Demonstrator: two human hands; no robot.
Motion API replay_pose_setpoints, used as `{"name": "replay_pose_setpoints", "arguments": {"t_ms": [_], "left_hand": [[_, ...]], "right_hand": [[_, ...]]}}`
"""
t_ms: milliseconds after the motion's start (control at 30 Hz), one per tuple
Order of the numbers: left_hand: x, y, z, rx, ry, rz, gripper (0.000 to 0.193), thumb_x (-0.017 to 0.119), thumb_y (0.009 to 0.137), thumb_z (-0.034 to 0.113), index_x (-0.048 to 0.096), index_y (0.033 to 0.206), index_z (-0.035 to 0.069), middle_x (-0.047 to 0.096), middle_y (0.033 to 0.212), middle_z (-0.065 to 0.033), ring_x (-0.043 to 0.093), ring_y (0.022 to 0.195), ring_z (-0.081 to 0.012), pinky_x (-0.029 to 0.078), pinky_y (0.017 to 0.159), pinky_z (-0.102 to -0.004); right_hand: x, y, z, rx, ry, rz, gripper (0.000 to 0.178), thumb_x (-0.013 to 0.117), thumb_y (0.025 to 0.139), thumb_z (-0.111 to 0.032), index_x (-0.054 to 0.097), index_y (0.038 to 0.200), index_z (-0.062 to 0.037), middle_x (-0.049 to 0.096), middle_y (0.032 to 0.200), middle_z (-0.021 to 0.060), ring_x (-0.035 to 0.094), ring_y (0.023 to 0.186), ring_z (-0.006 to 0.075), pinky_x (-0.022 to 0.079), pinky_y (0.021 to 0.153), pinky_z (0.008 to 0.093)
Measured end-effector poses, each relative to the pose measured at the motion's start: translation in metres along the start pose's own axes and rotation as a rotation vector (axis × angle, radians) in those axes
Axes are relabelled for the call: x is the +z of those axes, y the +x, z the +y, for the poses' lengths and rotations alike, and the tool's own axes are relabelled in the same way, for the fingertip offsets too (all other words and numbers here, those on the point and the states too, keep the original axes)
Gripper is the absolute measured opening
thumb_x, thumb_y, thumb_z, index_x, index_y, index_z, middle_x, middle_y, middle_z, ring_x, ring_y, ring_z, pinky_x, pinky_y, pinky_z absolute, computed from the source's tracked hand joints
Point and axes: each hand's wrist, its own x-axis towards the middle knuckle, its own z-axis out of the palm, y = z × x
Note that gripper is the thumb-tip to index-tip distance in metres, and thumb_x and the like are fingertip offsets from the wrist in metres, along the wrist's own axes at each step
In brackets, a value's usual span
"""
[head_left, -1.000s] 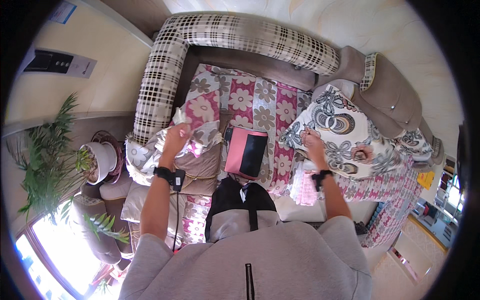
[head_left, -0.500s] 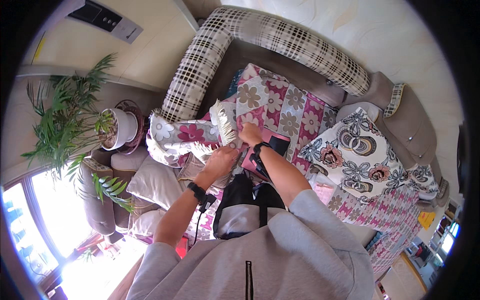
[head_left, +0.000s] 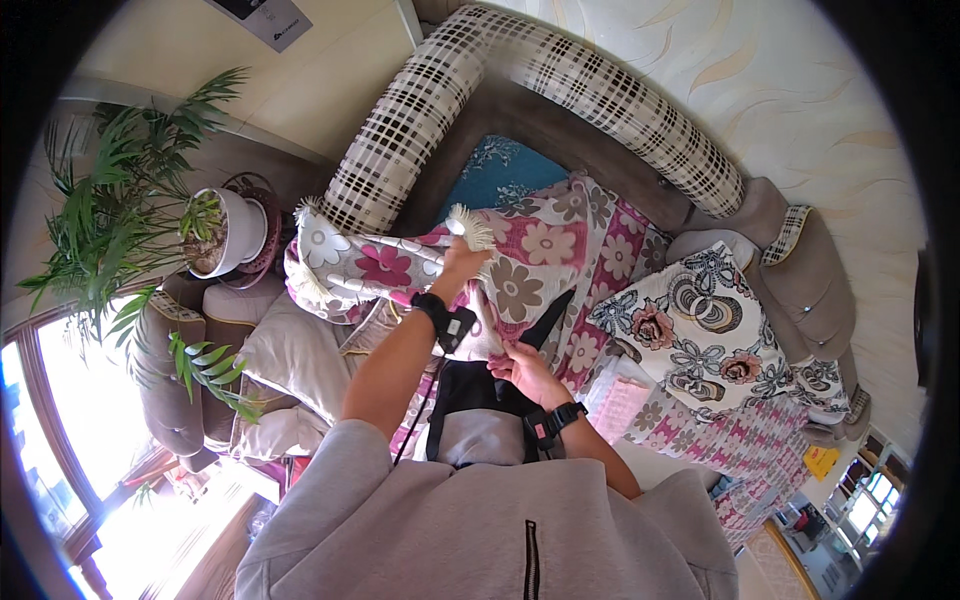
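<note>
The fringed floral sofa throw (head_left: 517,287) lies across the middle of the sofa, bunched toward the plaid bolster (head_left: 385,150) on the left. The left hand (head_left: 464,263) is curled around the cloth beside a tuft of fringe; the right hand (head_left: 528,372), nearer the lap, seems to pinch its near edge between thumb and fingers, though how firmly I cannot tell.

The likeliest trouble, I'd judge, is the black panel (head_left: 548,318) poking out from under the throw (most of it is covered): a hard pull could drag or tip whatever it belongs to. Pulling nearer could also bare more of the teal cloth (head_left: 505,168) at the far end. The thin cable (head_left: 417,412) hanging from the left wrist might snag in the folds. A wide swing left could hook fringe on the white plant pot (head_left: 243,237), which stands near the bunched end.
</note>
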Motion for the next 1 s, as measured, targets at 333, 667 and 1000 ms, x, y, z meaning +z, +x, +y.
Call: {"name": "replay_pose_setpoints", "arguments": {"t_ms": [333, 667, 1000], "left_hand": [[0.022, -0.071, 0.018, 0.483, 0.484, -0.044, 0.039, 0.065, 0.083, 0.019, 0.065, 0.120, 0.006, 0.068, 0.098, -0.0243, 0.066, 0.090, -0.0419, 0.053, 0.079, -0.0491], [0.005, -0.145, 0.057, 0.747, 0.650, -0.399, 0.042, 0.061, 0.081, 0.014, 0.061, 0.123, 0.009, 0.070, 0.098, -0.0185, 0.067, 0.086, -0.0380, 0.054, 0.076, -0.0469], [0.002, -0.089, 0.069, 0.532, 0.264, -0.281, 0.034, 0.050, 0.102, 0.029, 0.054, 0.119, 0.000, 0.067, 0.081, -0.0190, 0.070, 0.078, -0.0310, 0.052, 0.070, -0.0379]], "right_hand": [[0.031, 0.025, -0.164, -0.637, -0.741, 0.430, 0.044, 0.061, 0.096, -0.043, 0.067, 0.099, 0.0008, 0.066, 0.084, 0.0079, 0.061, 0.081, 0.0140, 0.048, 0.075, 0.0309], [-0.032, 0.112, -0.168, 0.108, -1.436, 0.350, 0.051, 0.073, 0.076, -0.030, 0.063, 0.111, 0.0072, 0.068, 0.106, 0.0219, 0.067, 0.097, 0.0309, 0.051, 0.082, 0.0423], [-0.010, -0.030, -0.173, -0.428, -0.469, 0.564, 0.015, 0.054, 0.093, -0.010, 0.065, 0.096, -0.0003, 0.060, 0.078, 0.0008, 0.053, 0.067, 0.0096, 0.041, 0.060, 0.0275]]}}
